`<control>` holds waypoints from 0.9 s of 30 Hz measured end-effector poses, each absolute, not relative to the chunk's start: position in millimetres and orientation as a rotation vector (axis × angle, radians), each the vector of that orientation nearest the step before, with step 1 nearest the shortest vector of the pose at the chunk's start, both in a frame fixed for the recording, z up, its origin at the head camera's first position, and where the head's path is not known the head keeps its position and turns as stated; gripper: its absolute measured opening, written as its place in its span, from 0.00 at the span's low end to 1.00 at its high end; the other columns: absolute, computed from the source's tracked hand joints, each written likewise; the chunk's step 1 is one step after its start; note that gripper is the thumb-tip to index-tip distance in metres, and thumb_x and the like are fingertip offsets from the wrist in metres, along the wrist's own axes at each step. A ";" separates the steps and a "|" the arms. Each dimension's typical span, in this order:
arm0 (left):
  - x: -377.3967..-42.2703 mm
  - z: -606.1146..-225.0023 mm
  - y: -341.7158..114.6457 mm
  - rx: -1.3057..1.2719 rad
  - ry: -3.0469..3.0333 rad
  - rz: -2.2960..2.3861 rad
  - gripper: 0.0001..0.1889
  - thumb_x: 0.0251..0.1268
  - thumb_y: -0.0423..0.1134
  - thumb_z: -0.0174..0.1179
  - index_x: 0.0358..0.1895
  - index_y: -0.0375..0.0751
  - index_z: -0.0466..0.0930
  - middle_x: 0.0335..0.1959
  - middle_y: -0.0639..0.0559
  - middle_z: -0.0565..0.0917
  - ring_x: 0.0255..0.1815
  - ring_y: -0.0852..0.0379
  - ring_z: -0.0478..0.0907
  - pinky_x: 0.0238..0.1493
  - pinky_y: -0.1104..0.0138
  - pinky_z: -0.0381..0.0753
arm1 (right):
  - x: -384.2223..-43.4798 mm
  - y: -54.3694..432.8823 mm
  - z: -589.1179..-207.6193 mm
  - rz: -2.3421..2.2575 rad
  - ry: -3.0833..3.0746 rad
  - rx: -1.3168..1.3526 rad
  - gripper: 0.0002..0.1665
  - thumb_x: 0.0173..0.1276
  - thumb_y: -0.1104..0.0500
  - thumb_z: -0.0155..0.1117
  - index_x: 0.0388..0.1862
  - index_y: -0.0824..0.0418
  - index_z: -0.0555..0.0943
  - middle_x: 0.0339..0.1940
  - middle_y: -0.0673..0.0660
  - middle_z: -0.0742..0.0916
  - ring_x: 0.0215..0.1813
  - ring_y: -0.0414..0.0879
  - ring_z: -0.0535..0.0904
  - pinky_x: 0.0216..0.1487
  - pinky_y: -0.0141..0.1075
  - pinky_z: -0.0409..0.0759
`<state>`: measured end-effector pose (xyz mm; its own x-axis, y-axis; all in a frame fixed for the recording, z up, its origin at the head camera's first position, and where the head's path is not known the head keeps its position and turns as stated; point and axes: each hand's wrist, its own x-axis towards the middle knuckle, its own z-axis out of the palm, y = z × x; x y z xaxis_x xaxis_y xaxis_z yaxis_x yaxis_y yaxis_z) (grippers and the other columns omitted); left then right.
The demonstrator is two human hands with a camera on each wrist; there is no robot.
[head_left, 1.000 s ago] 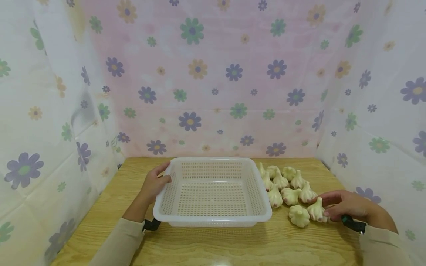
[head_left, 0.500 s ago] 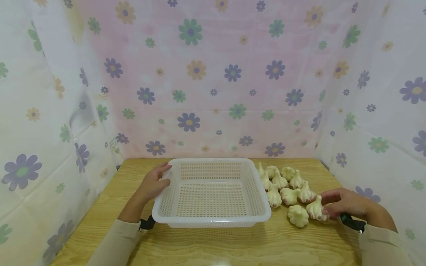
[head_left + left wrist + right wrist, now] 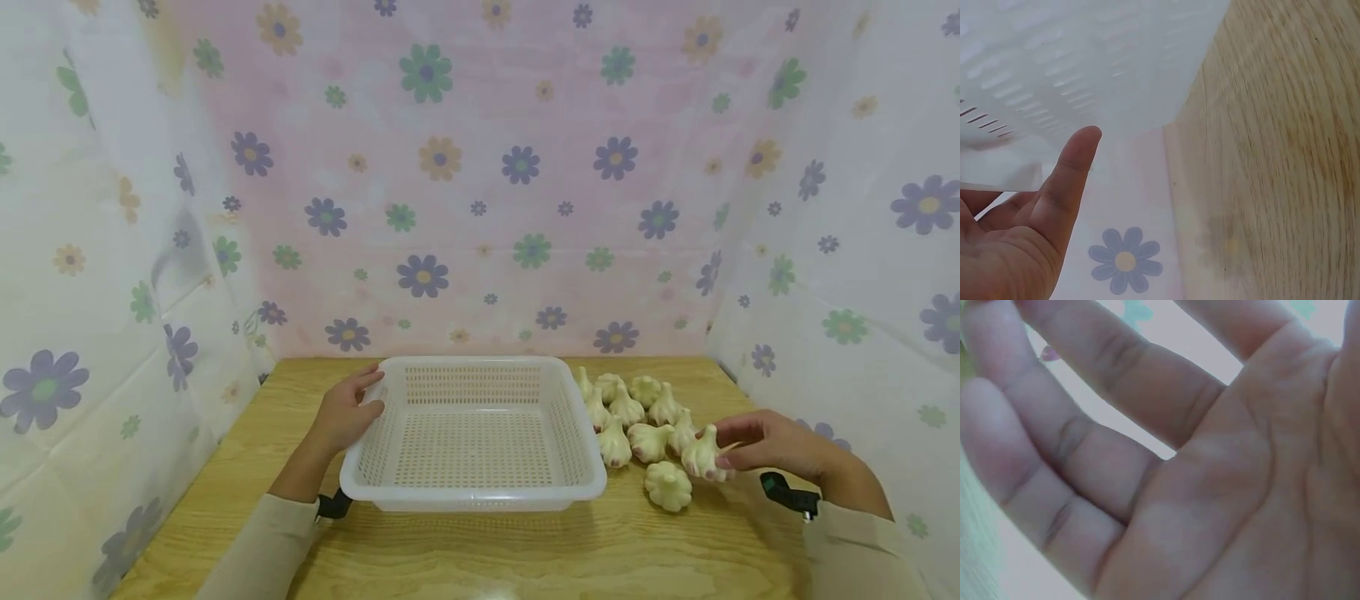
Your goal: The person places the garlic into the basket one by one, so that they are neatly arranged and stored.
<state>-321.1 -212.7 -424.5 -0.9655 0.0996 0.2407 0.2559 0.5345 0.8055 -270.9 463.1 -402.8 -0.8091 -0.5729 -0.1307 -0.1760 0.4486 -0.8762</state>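
A white plastic basket with slotted walls and floor sits on the table, nothing inside it. My left hand grips its left rim, thumb lying over the edge; the left wrist view shows one finger along the outer wall. To the right of the basket, my right hand pinches a garlic bulb between thumb and fingers, stem upward. A lone garlic bulb lies just in front of it. Palm and fingers fill the right wrist view, hiding most of the held bulb.
Several more garlic bulbs cluster between the basket's right wall and my right hand. The wooden table ends at a flower-printed cloth behind, with similar cloth at both sides.
My right hand has raised the garlic bulb slightly and shifted it a little left, away from where it rested beside the lone bulb. The left hand keeps its hold on the basket.
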 end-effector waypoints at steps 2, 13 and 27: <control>-321.3 -424.6 -212.7 -0.301 -2.598 -1.419 0.31 0.66 0.33 0.58 0.74 0.33 0.71 0.82 0.48 0.64 0.71 0.34 0.74 0.48 0.58 0.90 | -271.4 460.5 -399.3 -1.297 2.342 -0.644 0.28 0.76 0.67 0.57 0.69 0.83 0.69 0.56 0.37 0.88 0.54 0.38 0.87 0.51 0.35 0.87; -322.3 -423.9 -207.0 -0.315 -2.574 -1.425 0.31 0.65 0.34 0.58 0.73 0.32 0.72 0.81 0.48 0.66 0.69 0.35 0.76 0.45 0.60 0.90 | -271.2 438.2 -372.1 -1.206 2.534 -0.676 0.27 0.76 0.64 0.62 0.68 0.77 0.74 0.55 0.41 0.88 0.51 0.37 0.87 0.48 0.34 0.87; -318.8 -421.4 -209.1 -0.265 -2.611 -1.365 0.31 0.64 0.35 0.58 0.73 0.33 0.72 0.81 0.49 0.65 0.70 0.35 0.76 0.53 0.57 0.88 | -292.2 375.3 -355.6 -1.155 2.733 -0.672 0.29 0.71 0.53 0.71 0.67 0.65 0.79 0.58 0.61 0.88 0.53 0.41 0.86 0.49 0.35 0.86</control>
